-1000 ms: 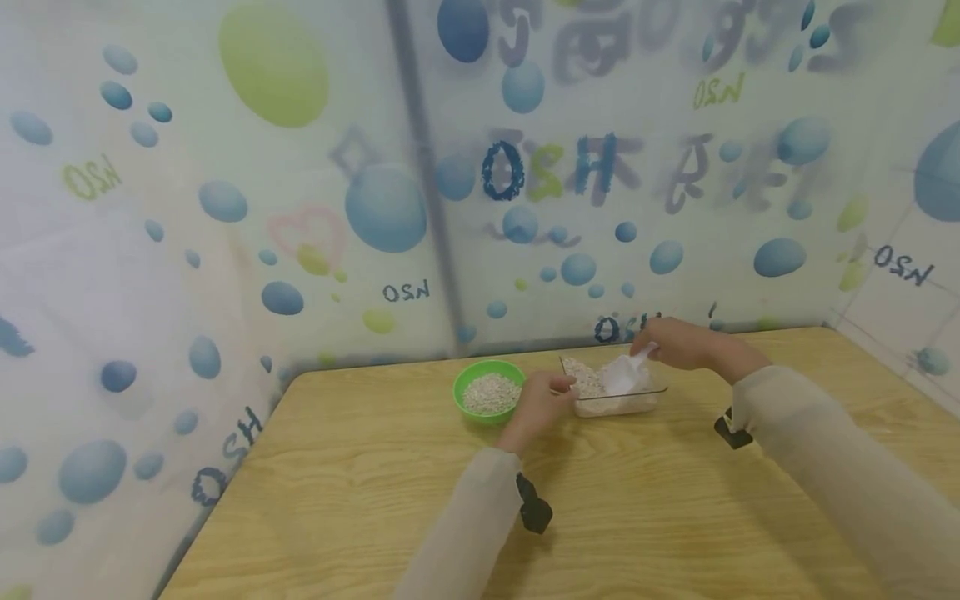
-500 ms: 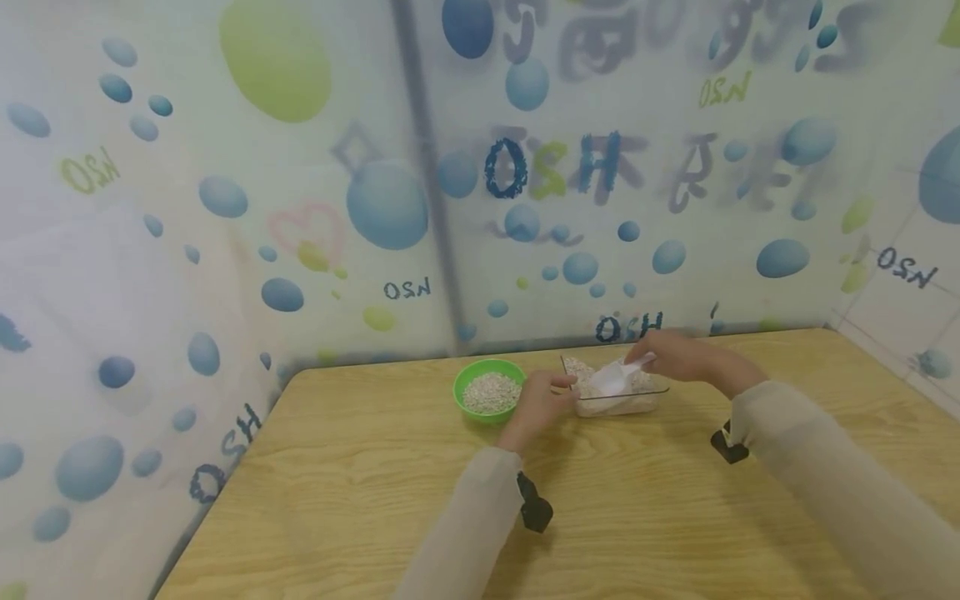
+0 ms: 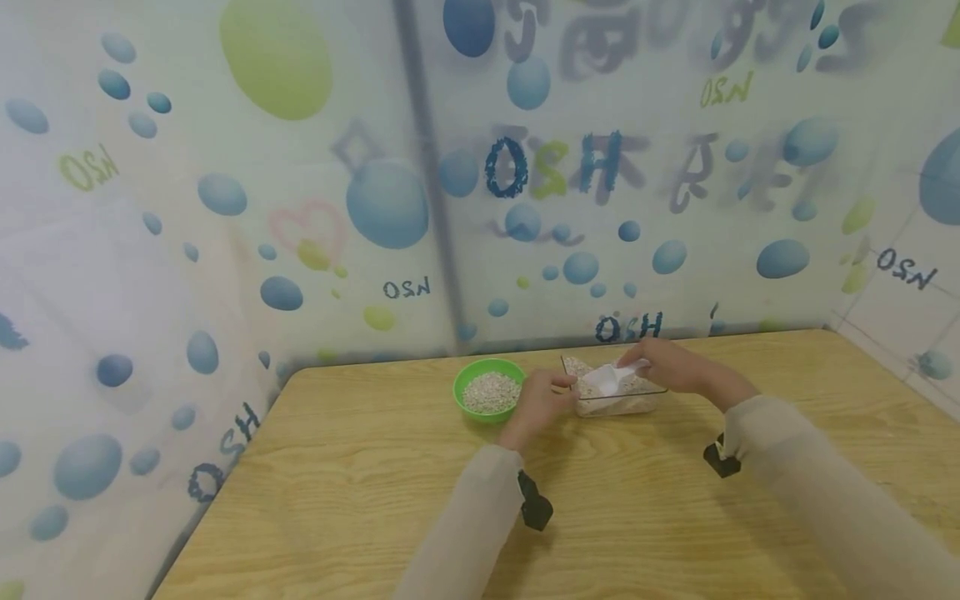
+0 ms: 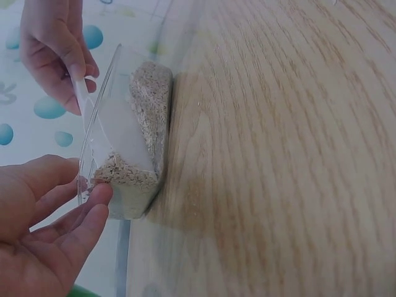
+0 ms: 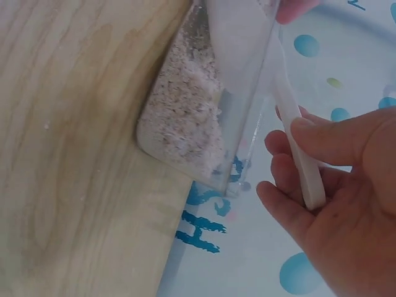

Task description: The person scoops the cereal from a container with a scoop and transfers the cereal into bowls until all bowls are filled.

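A clear rectangular container [image 3: 618, 407] of rolled oats [image 5: 185, 114] stands toward the back of the table. My left hand [image 3: 542, 403] holds its left end, the rim between thumb and fingers in the left wrist view. With my right hand [image 3: 670, 367] I grip the handle of a white scoop [image 3: 604, 380]. The scoop's bowl reaches into the container, its front edge down in the oats near the left end. A green bowl [image 3: 489, 418] with more oats sits just left of my left hand, which hides part of its right side.
The wooden table [image 3: 360, 500] ends close behind the bowl and container. A pale printed curtain [image 3: 510, 250] with blue and green spots hangs beyond that back edge. Dark camera mounts [image 3: 535, 502] sit at both wrists.
My right hand has come lower and left, tipping the scoop from steep to flatter and pushing its bowl leftward through the oats. The left hand stays at the container's end.
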Action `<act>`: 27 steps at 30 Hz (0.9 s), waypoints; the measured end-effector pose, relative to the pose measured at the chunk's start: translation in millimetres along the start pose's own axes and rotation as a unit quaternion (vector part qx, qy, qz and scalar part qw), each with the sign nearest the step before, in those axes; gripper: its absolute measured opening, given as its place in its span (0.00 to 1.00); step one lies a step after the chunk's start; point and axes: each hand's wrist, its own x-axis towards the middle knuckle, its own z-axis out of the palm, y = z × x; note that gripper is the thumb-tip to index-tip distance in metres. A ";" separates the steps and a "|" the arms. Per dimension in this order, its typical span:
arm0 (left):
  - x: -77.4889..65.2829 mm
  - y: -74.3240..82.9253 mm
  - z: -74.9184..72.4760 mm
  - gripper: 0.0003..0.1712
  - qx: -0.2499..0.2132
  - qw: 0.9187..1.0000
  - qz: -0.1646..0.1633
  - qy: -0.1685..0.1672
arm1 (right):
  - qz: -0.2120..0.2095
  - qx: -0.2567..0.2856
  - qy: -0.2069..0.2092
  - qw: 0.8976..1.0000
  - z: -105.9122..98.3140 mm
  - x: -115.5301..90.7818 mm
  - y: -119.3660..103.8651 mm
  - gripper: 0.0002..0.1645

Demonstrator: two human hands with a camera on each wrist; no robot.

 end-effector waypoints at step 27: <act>-1.3 -1.1 0.2 0.14 -0.027 1.000 -0.007 0.000 | 0.006 0.061 0.101 0.993 18.4 -16.1 16.8 0.16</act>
